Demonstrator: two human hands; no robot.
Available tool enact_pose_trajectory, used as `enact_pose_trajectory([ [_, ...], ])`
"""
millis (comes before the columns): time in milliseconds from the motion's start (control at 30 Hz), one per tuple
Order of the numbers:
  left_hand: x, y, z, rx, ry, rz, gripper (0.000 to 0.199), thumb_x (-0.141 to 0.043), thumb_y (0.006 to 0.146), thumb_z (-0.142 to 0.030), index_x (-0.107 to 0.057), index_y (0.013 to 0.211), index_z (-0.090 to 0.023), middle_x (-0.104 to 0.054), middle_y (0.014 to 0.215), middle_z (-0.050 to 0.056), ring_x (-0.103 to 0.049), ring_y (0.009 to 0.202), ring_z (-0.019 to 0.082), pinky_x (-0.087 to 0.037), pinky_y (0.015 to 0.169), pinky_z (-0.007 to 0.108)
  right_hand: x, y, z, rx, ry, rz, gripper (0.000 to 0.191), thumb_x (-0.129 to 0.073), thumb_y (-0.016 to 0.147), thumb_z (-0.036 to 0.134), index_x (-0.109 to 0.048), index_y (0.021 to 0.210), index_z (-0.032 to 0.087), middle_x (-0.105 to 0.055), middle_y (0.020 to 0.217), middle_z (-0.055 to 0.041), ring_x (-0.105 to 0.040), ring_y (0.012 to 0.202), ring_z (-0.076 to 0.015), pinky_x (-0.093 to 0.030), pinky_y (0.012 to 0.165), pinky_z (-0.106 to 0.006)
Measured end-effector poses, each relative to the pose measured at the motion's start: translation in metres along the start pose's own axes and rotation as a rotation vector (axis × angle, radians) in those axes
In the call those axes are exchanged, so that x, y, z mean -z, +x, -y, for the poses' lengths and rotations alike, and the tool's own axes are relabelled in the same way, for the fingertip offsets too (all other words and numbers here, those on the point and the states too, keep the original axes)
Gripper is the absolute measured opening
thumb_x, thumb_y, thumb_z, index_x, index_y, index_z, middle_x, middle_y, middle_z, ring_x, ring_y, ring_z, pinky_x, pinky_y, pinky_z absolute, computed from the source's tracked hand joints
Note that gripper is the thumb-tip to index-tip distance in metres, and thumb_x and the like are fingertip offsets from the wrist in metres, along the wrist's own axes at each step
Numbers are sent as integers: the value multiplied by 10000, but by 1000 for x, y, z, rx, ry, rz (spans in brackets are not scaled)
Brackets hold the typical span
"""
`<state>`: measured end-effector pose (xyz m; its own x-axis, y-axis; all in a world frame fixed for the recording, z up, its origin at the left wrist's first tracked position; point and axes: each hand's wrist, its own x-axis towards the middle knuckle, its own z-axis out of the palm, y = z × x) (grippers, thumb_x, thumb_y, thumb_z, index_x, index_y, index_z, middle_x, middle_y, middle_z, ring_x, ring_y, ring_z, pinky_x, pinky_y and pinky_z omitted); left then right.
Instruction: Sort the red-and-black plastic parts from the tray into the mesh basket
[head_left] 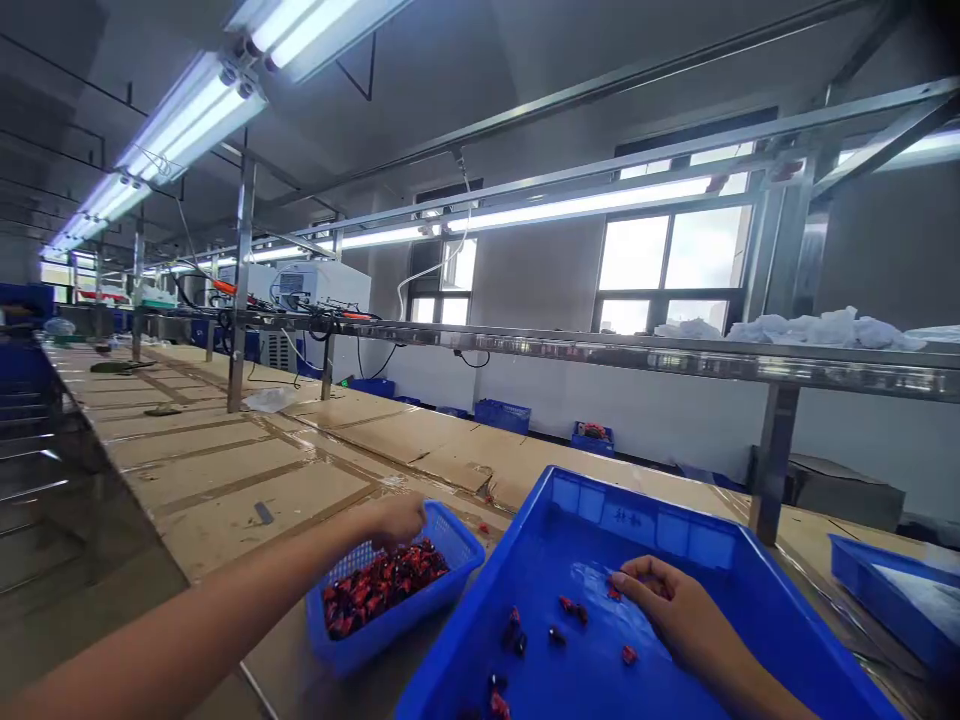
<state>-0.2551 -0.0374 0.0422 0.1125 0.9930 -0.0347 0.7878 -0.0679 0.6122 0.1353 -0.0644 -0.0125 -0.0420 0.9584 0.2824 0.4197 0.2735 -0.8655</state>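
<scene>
My left hand is over the far side of a blue perforated basket. Its fingers are curled together, and whatever they may hold is hidden. A heap of small, shiny red and black pieces fills the basket. Inside the large blue tray beside it, my right hand pinches a small red piece between thumb and forefinger. Several similar pieces lie scattered on the tray floor, among them a red and black one and a dark one. Their exact kind is too small to tell.
A long table covered with taped cardboard runs to the left. Metal posts carry a shelf across the table. Another blue tray with white material stands at the right. A few red scraps lie on the cardboard behind the basket.
</scene>
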Motion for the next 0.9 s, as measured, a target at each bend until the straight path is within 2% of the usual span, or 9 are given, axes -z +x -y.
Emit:
enact_pose_trajectory([
  [100,7,-4,29,121,-18,29,115,-646,820,-246,-585,823,-149,-522,585,-76,-453,463,82,-424,551,242,-38,7,31,95,-89,85,279,-599,772,475,-642,771,200,-517,526,45,-480,457,-128,-321,440,-228],
  [233,11,-7,43,127,-168,-45,137,-689,718,-200,-567,661,-178,-484,460,-65,-439,435,116,-334,530,231,-113,29,83,204,-192,187,189,-594,769,360,-655,758,182,-591,583,17,-552,546,-150,-352,472,-228],
  [367,17,-10,31,155,-402,-158,203,-601,767,-377,-581,701,-187,-520,452,-9,-398,407,133,-253,490,237,-191,56,120,275,-209,217,45,-620,690,201,-657,680,176,-638,613,0,-603,621,-171,-401,530,-242],
  [467,20,-17,8,216,-622,-180,370,-459,822,-523,-579,872,-177,-550,559,3,-350,377,107,-200,442,222,-217,65,138,358,-198,251,108,-649,674,195,-690,774,191,-682,683,-6,-636,677,-194,-460,604,-278],
  [533,17,-23,-9,243,-794,-162,460,-377,836,-584,-553,935,-172,-512,601,-13,-328,378,85,-162,421,203,-208,62,145,426,-184,231,238,-614,720,188,-683,948,189,-711,867,-43,-650,827,-221,-485,725,-325],
  [633,3,-25,-37,252,-1043,-87,476,-320,855,-588,-513,960,-166,-460,609,-33,-315,391,65,-141,407,181,-163,43,147,549,-190,159,365,-525,801,145,-589,1158,180,-630,1155,-94,-560,1089,-230,-417,931,-372],
  [700,-13,-20,-58,249,-1173,-17,441,-295,876,-554,-497,933,-167,-436,587,-44,-303,389,58,-147,403,171,-124,25,145,688,-255,173,305,-563,821,190,-597,1123,211,-621,1093,-77,-573,1022,-220,-442,896,-358],
  [767,-34,-8,-83,252,-1259,65,415,-287,886,-532,-491,896,-170,-423,560,-48,-307,382,60,-160,399,169,-89,8,138,746,-324,205,342,-650,797,256,-592,1134,249,-605,1063,-55,-582,976,-216,-472,859,-347],
  [900,-87,21,-141,267,-1296,258,401,-336,860,-547,-501,838,-182,-443,512,-32,-361,369,108,-234,391,203,-41,-10,110,665,-427,171,417,-743,738,218,-608,1128,280,-583,1141,-46,-594,999,-218,-492,879,-336],
])
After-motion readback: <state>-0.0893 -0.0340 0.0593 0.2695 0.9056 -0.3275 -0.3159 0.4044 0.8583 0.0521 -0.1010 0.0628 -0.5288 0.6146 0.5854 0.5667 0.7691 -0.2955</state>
